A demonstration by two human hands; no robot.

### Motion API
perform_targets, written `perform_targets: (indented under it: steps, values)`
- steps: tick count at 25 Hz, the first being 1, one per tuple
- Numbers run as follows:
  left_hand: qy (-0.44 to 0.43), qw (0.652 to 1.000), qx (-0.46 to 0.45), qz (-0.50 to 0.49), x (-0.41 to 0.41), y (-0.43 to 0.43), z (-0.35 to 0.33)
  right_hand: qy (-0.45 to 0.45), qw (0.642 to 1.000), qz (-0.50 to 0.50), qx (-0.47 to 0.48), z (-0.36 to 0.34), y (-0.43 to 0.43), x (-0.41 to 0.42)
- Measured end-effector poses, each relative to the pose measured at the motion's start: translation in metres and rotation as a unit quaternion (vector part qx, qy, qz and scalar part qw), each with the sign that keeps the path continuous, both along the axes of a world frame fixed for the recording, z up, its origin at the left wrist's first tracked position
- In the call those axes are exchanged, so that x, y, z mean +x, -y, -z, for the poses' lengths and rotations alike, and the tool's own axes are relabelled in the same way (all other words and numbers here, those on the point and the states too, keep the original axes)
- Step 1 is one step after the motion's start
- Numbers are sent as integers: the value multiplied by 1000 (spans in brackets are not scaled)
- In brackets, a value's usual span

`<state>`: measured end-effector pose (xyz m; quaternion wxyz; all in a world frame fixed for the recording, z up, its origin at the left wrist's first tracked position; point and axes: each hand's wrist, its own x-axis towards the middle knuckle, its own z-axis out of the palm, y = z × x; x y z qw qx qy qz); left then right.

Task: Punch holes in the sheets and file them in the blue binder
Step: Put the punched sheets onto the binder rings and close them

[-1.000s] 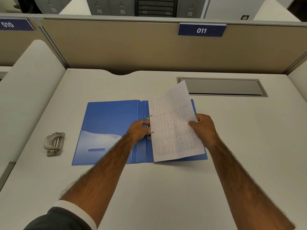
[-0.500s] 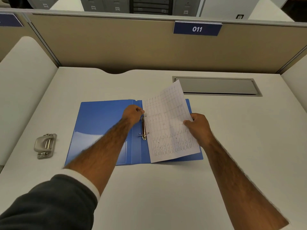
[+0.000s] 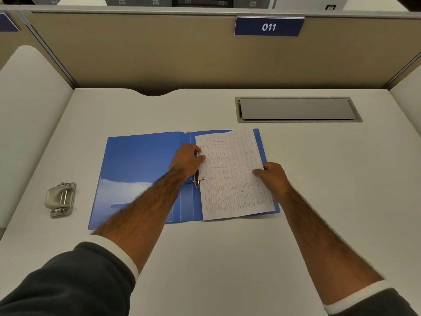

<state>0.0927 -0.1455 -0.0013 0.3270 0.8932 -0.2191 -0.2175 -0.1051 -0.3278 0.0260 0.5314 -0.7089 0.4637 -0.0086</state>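
Note:
The blue binder lies open in the middle of the desk. Printed sheets with a table grid rest on its right half, their left edge at the metal ring mechanism. My left hand is at the upper ring, fingers pinched on the sheets' left edge there. At the sheets' right edge, my right hand grips them with the thumb on top. The metal hole punch sits alone at the desk's left side.
A grey cable-tray lid is set into the desk at the back right. A tan partition with a blue "011" label closes off the far edge. White side panels flank the desk.
The sheets have dropped from a raised tilt to nearly flat on the binder's right half. My left hand shifted from the lower ring up to the upper ring.

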Motion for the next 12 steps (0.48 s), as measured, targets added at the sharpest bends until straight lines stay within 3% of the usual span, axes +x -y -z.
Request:
perform_targets:
  steps: [4, 6, 9, 12]
  values:
    - [0, 1000, -24, -3, -4, -7, 4, -48, 992, 9, -113, 12, 0, -3]
    - [-4, 1000, -28, 8, -5, -11, 6, -98, 966, -24, -238, 16, -7, -8]
    - [7, 1000, -11, 23, -6, -13, 7, -74, 903, -180, -383, 24, -34, -15]
    - [34, 999, 4, 38, -8, -13, 8, -29, 820, -419, -387, 40, -67, -21]
